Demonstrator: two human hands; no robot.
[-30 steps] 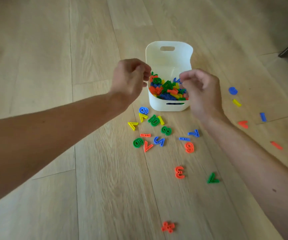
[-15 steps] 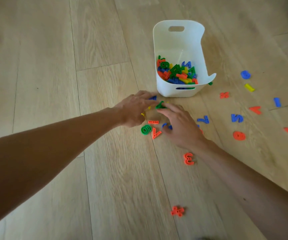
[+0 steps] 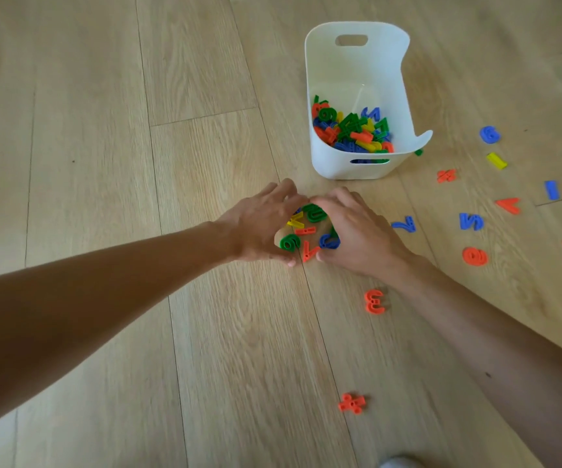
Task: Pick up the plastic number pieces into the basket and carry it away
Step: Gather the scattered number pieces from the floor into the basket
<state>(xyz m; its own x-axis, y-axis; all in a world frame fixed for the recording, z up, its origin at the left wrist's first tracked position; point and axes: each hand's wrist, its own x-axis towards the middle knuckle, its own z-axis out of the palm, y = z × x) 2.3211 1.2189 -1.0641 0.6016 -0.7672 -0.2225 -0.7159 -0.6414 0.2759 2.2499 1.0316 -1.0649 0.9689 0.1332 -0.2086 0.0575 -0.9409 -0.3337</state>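
A white basket [image 3: 340, 79] stands on the wooden floor, its bottom covered with several coloured plastic numbers [image 3: 352, 130]. In front of it my left hand [image 3: 259, 224] and my right hand [image 3: 357, 231] lie on the floor with fingertips meeting, forming a ring round a small cluster of pieces: a green 9 [image 3: 289, 243], an orange 7 [image 3: 310, 251], a blue piece [image 3: 329, 240], a yellow piece [image 3: 294, 220] and a green piece [image 3: 314, 212]. Both hands press in on the cluster with only slightly bent fingers. No piece is lifted.
Loose pieces lie on the floor: an orange 3 [image 3: 374, 301], an orange symbol [image 3: 352, 402], a blue 7 [image 3: 404, 225], a blue 5 [image 3: 471, 221], an orange 0 [image 3: 474, 256], and several more to the right of the basket, such as a blue 6 [image 3: 489, 134].
Both hands came down from over the basket to the floor and closed in round the cluster of pieces, which now lie bunched closer together.
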